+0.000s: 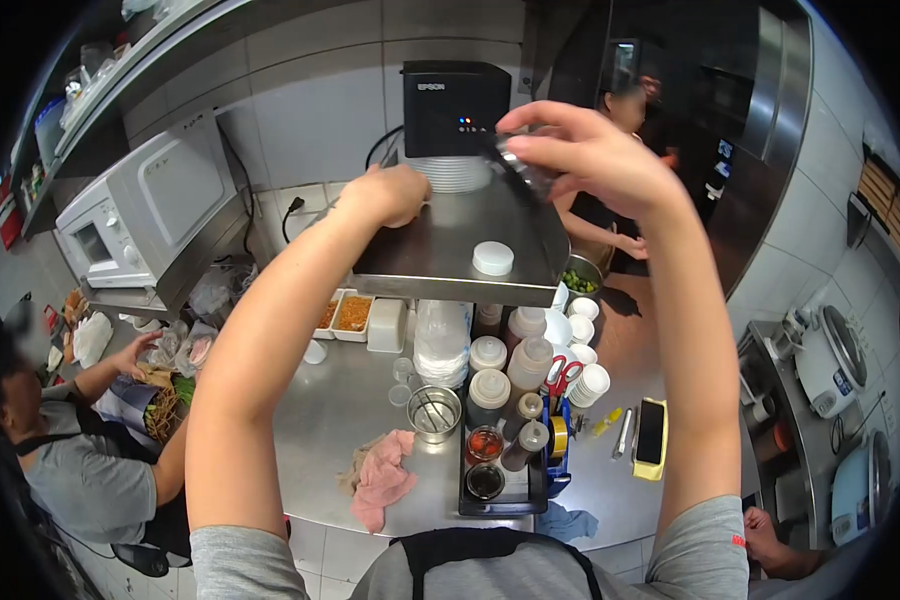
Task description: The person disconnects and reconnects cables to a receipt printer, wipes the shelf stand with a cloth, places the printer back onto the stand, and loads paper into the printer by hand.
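Note:
Both arms reach up over a raised metal shelf [430,255]. At its left side my left hand [394,196] is closed with the fingers curled down; what they grip, if anything, is hidden. Just beyond it, a stack of white round discs [455,174] sits below the black Epson printer [457,108]. Higher and to the right, my right hand [600,155] grips a dark, glossy, partly see-through object [528,172], tilted over the shelf's right part; its kind is unclear. A white round lid [493,258] lies near the shelf's front edge.
Under the shelf stand sauce bottles [489,392] in a black tray, a metal pot [434,413], white cups [591,382] and red scissors [562,373]. A pink cloth [386,478] lies on the counter. People work on the left, behind the shelf's right end, and at lower right.

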A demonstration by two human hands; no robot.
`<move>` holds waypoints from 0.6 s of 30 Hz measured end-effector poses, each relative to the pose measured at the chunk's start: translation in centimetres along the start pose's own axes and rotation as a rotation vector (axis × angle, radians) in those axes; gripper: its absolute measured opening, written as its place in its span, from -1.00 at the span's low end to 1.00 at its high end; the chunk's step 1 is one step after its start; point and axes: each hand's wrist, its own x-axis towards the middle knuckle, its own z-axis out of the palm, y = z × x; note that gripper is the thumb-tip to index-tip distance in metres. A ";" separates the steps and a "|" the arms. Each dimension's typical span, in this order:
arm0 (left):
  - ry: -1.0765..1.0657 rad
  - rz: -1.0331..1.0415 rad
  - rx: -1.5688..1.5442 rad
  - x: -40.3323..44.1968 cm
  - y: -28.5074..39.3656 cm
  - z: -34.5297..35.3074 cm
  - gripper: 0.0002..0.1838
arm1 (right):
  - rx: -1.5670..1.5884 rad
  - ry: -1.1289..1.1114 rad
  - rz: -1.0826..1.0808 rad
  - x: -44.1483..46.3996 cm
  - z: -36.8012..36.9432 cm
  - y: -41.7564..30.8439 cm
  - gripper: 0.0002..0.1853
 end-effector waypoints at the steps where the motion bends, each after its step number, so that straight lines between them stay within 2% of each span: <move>1: -0.023 0.013 0.019 0.0 0.2 -0.4 -0.61 | 0.150 -0.055 -0.044 -1.5 -0.9 0.1 -0.56; 3: 0.044 -0.003 0.004 0.0 0.1 -0.2 -0.66 | 0.326 -0.116 -0.015 -6.3 -2.5 -0.2 -0.56; 4: 0.111 -0.005 -0.140 -1.3 1.2 -1.6 -0.61 | 0.350 -0.121 -0.011 -8.7 -3.3 0.3 -0.54; 5: 0.270 0.056 -0.232 -1.2 1.2 -1.2 -0.66 | 0.387 -0.143 -0.105 -11.2 -3.6 2.0 -0.53; 6: 0.412 0.203 -0.305 -2.1 1.9 -1.5 -0.70 | 0.418 -0.159 -0.198 -13.8 -3.9 4.3 -0.52; 7: 0.475 0.295 -0.370 -3.5 3.6 -1.9 -0.72 | 0.439 -0.253 -0.173 -16.6 -4.5 6.4 -0.48; 8: 0.428 0.315 -0.407 -4.7 5.3 -2.2 -0.75 | 0.545 -0.289 -0.138 -19.4 -3.9 8.7 -0.48; 9: 0.449 0.398 -0.423 -5.0 6.3 -1.3 -0.75 | 0.502 -0.283 -0.050 -22.5 -3.5 11.3 -0.51; 10: 0.406 0.387 -0.436 -5.8 7.9 -0.8 -0.74 | 0.430 -0.253 0.273 -25.7 -2.9 12.6 -0.53; 12: 0.375 0.389 -0.491 -6.3 9.9 0.2 -0.73 | 0.185 -0.189 0.509 -31.2 0.2 17.3 -0.56; 14: 0.415 0.390 -0.518 -6.2 10.6 0.8 -0.73 | 0.003 -0.127 0.943 -36.6 4.2 22.8 -0.51; 15: 0.472 0.426 -0.408 -5.8 10.4 1.6 -0.72 | -0.110 -0.071 0.997 -39.4 6.5 25.8 -0.48; 17: 0.413 0.391 -0.479 -6.0 11.2 1.2 -0.71 | -0.344 -0.033 1.076 -42.7 10.5 29.3 -0.46; 18: 0.383 0.364 -0.511 -6.0 11.4 1.1 -0.71 | -0.335 0.044 1.101 -43.7 12.0 30.9 -0.45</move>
